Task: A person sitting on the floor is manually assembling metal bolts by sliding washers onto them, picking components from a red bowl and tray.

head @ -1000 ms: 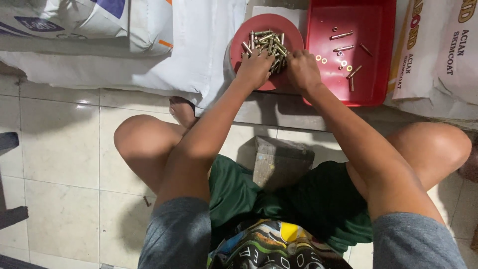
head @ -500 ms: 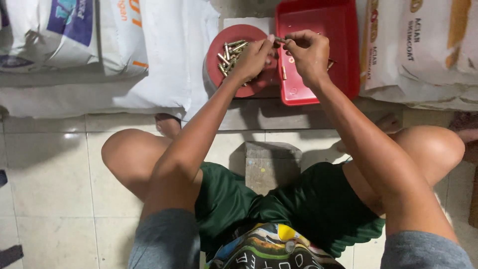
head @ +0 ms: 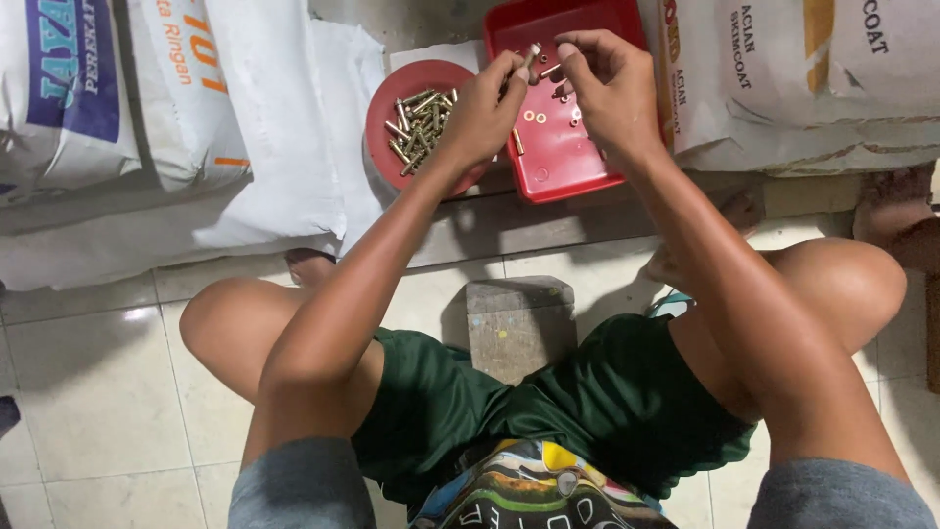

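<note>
A round red dish (head: 387,113) holds a pile of several brass-coloured bolts (head: 419,125). To its right lies a red rectangular tray (head: 563,162) with small washers and a few loose bolts (head: 537,116). My left hand (head: 485,108) hovers over the gap between dish and tray, pinching one bolt (head: 532,54) at its fingertips. My right hand (head: 605,83) is above the tray, fingers pinched on a small piece right next to that bolt; what it grips is too small to tell.
Large white sacks (head: 147,88) lie at the left and more sacks (head: 813,78) at the right, flanking the dish and tray. A grey block (head: 519,318) stands on the tiled floor (head: 78,392) between my knees. Another person's foot (head: 896,216) shows at the right edge.
Both hands have come up off the bolt pile and moved right, over the tray. They now meet at the fingertips with a bolt between them.
</note>
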